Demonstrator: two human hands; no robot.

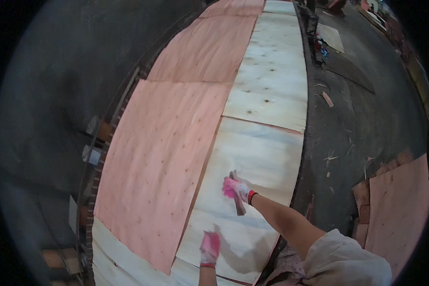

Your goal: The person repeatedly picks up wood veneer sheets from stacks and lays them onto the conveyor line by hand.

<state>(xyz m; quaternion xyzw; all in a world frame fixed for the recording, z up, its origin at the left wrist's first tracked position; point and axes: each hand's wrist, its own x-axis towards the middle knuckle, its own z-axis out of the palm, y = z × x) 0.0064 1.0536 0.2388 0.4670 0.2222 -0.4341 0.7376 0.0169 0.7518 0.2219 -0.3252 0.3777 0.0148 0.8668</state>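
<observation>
Pale wood veneer sheets (257, 152) lie in a row along the right side of a long work surface. My right hand (237, 187), in a white and pink glove with a red cuff, is closed round a narrow brownish wooden strip (239, 208). The strip lies across the nearer pale sheet, on it or just above it. Closer to me, my left hand (209, 249), gloved the same way, is over the same sheet near its left edge. Its fingers are blurred, and I cannot make out anything in them.
Larger pink sheets (157, 162) cover the surface's left side, beside the pale ones. Another stack of pink sheets (395, 205) stands at lower right. Scraps and a small offcut (327, 99) lie on the dark floor. Boxes (105, 131) sit beyond the left edge.
</observation>
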